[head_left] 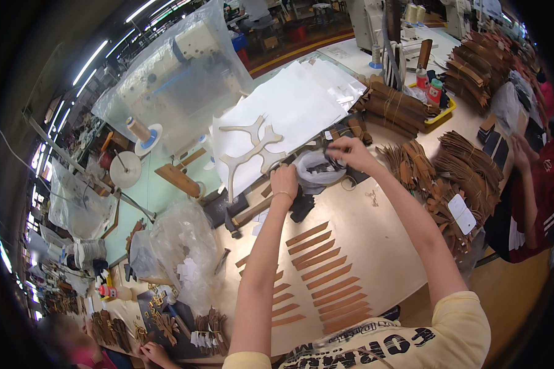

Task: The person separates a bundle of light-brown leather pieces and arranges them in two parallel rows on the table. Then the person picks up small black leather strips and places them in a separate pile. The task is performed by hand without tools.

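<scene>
A clear plastic bag (317,178), its mouth rolled wide, sits at the back of the worktable with dark material inside. At its right rim is my right hand (352,155), the fingers closed on something dark that I cannot make out. Just left of the bag, my left hand (284,180) is bent down with its fingers curled together; whatever they hold is hidden. A black cloth-like piece (302,207) lies below the bag. Closer to me, brown leather strips (321,251) with slanted ends are laid out in rows, partly covered by my left forearm.
Pale branched templates (250,147) rest on white sheets (277,107). A hammer (252,212) lies left of my left hand. Bundled brown leather pieces (468,166) crowd the right side, near another person's arm (524,178). A crumpled plastic bag (181,246) stands at left.
</scene>
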Tool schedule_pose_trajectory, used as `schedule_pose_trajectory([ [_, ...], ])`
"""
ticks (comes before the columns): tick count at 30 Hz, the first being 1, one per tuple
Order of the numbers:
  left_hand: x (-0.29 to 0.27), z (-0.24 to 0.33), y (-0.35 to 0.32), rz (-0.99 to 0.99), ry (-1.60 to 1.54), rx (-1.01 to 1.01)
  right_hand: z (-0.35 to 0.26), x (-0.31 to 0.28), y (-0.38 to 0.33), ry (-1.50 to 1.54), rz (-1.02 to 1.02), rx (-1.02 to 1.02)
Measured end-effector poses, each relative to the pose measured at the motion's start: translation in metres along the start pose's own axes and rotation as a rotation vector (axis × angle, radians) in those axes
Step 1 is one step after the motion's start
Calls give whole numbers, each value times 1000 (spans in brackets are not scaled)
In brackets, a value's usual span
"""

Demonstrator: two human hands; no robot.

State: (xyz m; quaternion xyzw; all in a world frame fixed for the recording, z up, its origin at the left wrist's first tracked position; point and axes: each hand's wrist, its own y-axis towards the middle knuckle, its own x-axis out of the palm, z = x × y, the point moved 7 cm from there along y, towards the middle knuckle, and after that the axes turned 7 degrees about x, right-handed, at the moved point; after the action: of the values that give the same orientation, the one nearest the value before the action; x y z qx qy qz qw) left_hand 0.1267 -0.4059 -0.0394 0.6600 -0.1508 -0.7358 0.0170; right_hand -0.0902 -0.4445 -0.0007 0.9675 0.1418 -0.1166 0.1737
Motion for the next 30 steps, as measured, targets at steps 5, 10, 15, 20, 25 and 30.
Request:
schedule_pose_trajectory([
  [5, -3, 10, -8, -26, -116, 63, 26, 3, -7, 982, 106, 401],
  [10, -57, -12, -59, 307, -255, 26, -11, 26, -12, 1101, 63, 426],
  [15, -92, -57, -156, 385, -505, -140, -43, 123, -38, 642, -334, 525],
  [20, -95, -88, -228, 361, -516, -306, -45, 216, -61, 28, -590, 409],
  [25, -83, -93, -243, 359, -549, -313, -57, 234, -60, -394, -501, -30],
  [30, -69, -82, -227, 302, -574, -280, -54, 206, -60, -292, -454, 118],
])
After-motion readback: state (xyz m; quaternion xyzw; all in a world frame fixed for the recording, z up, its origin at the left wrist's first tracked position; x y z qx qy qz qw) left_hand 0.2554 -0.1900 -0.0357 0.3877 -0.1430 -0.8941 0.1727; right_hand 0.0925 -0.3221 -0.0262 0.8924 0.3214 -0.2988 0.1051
